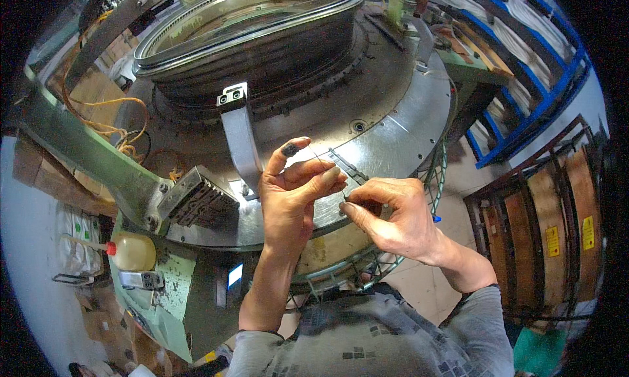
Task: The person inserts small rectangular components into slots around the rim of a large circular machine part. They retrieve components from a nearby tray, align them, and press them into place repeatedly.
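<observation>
My left hand (288,200) is raised over the metal rim of a large round machine, its thumb and fingers pinched on a thin, needle-like piece (314,153). A dark wrap or smudge covers part of one of its fingers. To its right, my right hand (403,220) pinches the lower end of the same thin piece between thumb and forefinger. Its exact kind is too fine to make out. Just behind the fingers, a row of small dark metal parts (347,166) lies on the round steel plate (400,138). An upright metal bracket (239,134) stands beside my left hand.
A wide metal ring (255,33) rises at the machine's centre. At left are a green arm (98,148), a slotted metal block (200,197) and a yellowish bottle with a red cap (134,251). Blue racks (524,72) and a dark frame with brown panels (544,213) stand right.
</observation>
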Action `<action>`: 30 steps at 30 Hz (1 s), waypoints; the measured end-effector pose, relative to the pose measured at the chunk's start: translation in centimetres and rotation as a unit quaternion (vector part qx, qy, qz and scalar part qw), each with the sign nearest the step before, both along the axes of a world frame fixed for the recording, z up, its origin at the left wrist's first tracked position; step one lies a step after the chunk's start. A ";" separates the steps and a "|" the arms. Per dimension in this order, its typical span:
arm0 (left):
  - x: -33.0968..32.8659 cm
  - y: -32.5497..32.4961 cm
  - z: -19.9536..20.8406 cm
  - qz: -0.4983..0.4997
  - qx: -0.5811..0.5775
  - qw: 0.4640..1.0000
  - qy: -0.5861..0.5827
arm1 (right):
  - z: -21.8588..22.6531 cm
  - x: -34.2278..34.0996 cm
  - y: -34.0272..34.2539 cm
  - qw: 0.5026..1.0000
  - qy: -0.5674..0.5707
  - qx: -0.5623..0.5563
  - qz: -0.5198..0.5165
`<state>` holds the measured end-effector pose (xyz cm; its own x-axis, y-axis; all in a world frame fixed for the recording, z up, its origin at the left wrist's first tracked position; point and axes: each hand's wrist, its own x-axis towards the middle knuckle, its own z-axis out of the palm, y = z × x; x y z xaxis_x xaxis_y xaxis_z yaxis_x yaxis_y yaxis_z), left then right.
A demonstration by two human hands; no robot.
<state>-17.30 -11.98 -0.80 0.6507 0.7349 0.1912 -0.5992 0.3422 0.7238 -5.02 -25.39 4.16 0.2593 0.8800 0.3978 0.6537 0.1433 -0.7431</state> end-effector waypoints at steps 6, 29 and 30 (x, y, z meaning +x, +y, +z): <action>-0.3 -0.3 0.7 0.025 0.021 0.999 0.023 | 0.3 0.6 -0.4 0.997 0.044 -0.050 0.037; -2.6 -0.4 -3.5 0.364 0.354 0.830 0.230 | -6.6 7.0 22.4 0.977 -0.178 0.117 -0.013; -2.6 -0.3 -3.5 0.364 0.352 0.829 0.236 | -6.7 7.0 22.4 0.975 -0.180 0.127 -0.014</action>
